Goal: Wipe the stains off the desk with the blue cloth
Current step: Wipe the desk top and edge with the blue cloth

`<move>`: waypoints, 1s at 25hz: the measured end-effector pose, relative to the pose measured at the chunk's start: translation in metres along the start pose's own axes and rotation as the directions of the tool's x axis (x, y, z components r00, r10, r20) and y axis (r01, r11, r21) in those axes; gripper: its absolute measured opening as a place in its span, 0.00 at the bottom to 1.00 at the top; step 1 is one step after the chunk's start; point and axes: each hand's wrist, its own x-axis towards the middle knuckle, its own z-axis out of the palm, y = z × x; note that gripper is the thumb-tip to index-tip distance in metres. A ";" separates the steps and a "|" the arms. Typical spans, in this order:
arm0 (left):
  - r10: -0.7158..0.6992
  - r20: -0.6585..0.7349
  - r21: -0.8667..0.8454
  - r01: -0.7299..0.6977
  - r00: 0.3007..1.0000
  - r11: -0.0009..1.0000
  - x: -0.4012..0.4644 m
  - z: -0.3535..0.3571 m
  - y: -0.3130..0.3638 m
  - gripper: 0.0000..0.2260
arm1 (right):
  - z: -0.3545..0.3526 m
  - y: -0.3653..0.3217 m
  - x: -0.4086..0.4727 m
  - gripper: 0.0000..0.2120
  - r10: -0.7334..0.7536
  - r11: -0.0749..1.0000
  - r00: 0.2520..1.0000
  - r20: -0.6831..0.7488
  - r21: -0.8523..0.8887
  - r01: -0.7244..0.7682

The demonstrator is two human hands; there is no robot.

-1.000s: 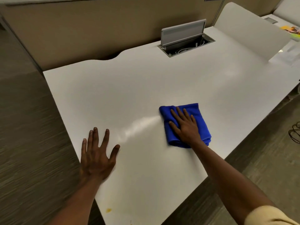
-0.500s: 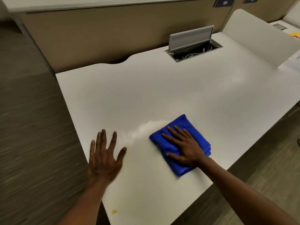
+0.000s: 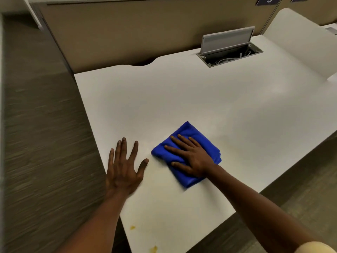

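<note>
A folded blue cloth [image 3: 184,130] lies on the white desk [image 3: 182,95] near its front edge. My right hand [image 3: 191,156] presses flat on the cloth, fingers spread and pointing left. My left hand [image 3: 124,167] rests flat on the desk beside the cloth's left corner, fingers apart, holding nothing. Two small yellow stains sit close to the near left corner of the desk, one stain [image 3: 132,227] above the other stain [image 3: 153,249]. Both lie well below the cloth.
An open cable hatch [image 3: 229,53] with a raised grey lid is set in the desk at the back right. A white divider panel [image 3: 299,41] stands at the far right. A beige partition [image 3: 127,31] runs behind. Carpet floor lies left and right.
My right hand has slid the cloth left and toward me, rotating it, until it nears my left hand. The pale wet streak between them is now covered. The view has shifted left.
</note>
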 end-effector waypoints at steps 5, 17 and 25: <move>-0.009 0.024 0.015 0.008 1.000 1.000 0.001 0.002 0.002 0.34 | -0.008 -0.005 0.052 0.29 0.540 0.841 0.833 -0.122 0.108 -0.530; -0.020 0.072 0.038 0.018 0.997 0.999 -0.002 -0.003 0.003 0.35 | 0.004 -0.005 0.032 0.27 0.500 0.866 0.858 -0.116 0.100 -0.491; 0.002 0.045 -0.022 -0.001 0.999 1.000 -0.003 -0.009 0.001 0.39 | 0.032 -0.085 -0.005 0.28 0.212 0.975 0.970 -0.122 0.096 -0.201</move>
